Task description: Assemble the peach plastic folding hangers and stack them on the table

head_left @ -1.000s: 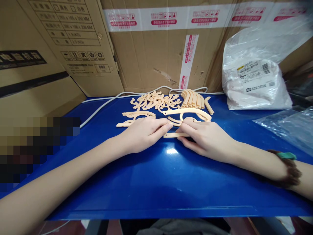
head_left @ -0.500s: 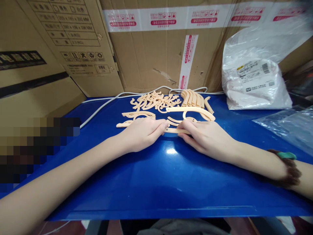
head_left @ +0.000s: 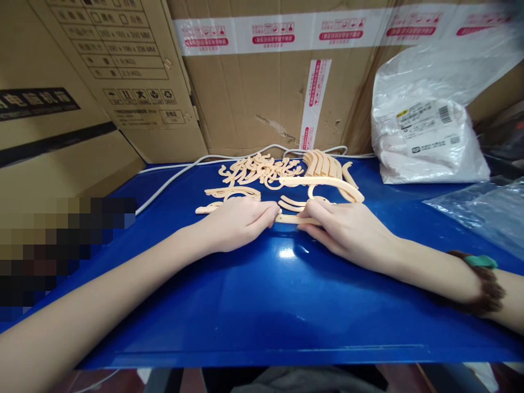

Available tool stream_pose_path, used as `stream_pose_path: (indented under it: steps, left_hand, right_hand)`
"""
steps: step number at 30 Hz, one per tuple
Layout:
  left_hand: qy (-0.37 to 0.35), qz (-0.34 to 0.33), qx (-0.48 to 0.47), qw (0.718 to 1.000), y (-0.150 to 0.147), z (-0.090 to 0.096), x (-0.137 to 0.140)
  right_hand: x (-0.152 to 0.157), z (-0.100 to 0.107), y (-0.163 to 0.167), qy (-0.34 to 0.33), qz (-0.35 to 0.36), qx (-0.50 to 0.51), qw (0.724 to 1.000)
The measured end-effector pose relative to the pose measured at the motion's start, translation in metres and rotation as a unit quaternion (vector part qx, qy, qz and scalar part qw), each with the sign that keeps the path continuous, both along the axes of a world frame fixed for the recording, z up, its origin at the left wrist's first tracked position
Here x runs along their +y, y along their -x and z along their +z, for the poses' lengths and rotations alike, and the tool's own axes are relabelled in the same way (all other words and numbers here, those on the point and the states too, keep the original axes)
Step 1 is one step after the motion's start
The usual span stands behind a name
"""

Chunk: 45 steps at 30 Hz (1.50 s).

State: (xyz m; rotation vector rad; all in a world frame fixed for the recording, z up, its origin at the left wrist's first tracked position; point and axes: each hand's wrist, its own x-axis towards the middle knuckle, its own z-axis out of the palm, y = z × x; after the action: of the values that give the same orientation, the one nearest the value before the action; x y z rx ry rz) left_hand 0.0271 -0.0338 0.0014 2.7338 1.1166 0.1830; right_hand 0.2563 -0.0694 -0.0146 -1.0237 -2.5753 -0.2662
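My right hand pinches a pale beige, flat strip that looks like a folding clothes hanger arm, low over the table. The strip points left, and my fingers cover its right part. At its left end my left hand is closed, thumb pressed to the fingers; what lies in them is hidden. Just behind my right hand is a longer curved hanger arm with a curved piece below it. Thin curved strips lie between the hands. Behind my left hand rest folded hanger pieces.
A heap of small hook-shaped pieces and a row of curved arms lie at the back of the blue table. A white cable runs behind. Cardboard boxes wall the back and left; a white plastic bag stands right.
My right hand has shifted slightly right with the strip. The left fingertips have drawn back a little to the left. The longer curved arm has also moved slightly right.
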Motion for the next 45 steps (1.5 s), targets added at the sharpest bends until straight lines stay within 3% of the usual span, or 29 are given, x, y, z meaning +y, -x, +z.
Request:
stream_pose_path:
  steps: [7, 15, 20, 30, 45]
  left_hand:
    - [-0.070, -0.028, 0.048, 0.996, -0.0042, -0.0010, -0.0062]
    - [-0.121, -0.004, 0.090, 0.989, -0.0066, -0.0019, -0.0058]
    - [-0.147, 0.008, 0.158, 0.976, -0.0085, -0.0013, -0.0067]
    - [-0.231, -0.007, 0.194, 0.953, -0.0078, -0.0018, -0.0058]
    - [-0.230, -0.004, 0.189, 0.955, -0.0093, -0.0011, -0.0068]
  right_hand:
    - [-0.0008, -0.0001, 0.0008, -0.020, -0.004, -0.005, 1.000]
    - [-0.0003, -0.0013, 0.0015, -0.033, -0.007, -0.021, 0.999]
    - [-0.0008, -0.0002, 0.0013, -0.047, 0.001, -0.026, 0.999]
    - [-0.0006, -0.0005, -0.0006, -0.051, 0.017, -0.010, 0.999]
    - [-0.0002, -0.0013, -0.0011, -0.024, 0.020, 0.010, 0.999]
